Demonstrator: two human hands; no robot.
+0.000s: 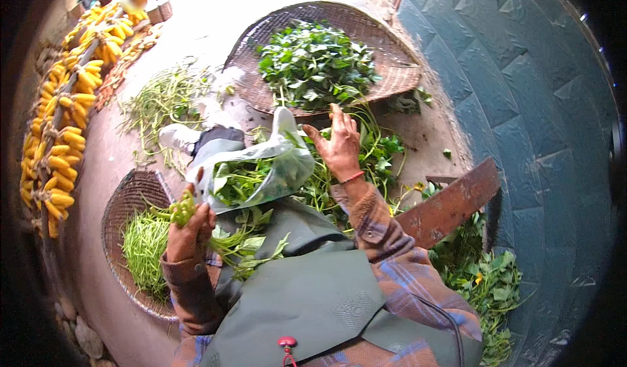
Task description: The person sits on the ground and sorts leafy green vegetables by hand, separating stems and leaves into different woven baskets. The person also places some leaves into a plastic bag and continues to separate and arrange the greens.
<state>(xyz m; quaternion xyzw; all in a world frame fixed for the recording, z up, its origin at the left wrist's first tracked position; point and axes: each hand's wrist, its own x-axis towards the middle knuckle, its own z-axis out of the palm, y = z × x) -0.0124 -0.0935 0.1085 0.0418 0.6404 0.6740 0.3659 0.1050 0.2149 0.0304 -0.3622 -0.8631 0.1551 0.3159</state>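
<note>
My left hand [188, 229] grips a bunch of leafy green stems [245, 244], their cut ends poking out past its fingers and the leaves lying over my lap. Fingers spread, my right hand [338, 144] is raised beside a translucent plastic bag [294, 163] and holds nothing that I can see. The bag rests open on my legs with green leaves [237, 180] inside. Loose leafy vines [382, 156] lie beyond and under my right forearm. Left of my left hand, a woven basket [115, 210] holds thin green stems [144, 249].
A wide woven basket [401, 80] heaped with green leaves [318, 63] stands ahead. Stripped stems [171, 92] lie on the floor. Yellow corn cobs [63, 166] hang at left. A wooden bench [450, 205] and more vines [494, 288] are at right, by a green sheet-covered wall [534, 122].
</note>
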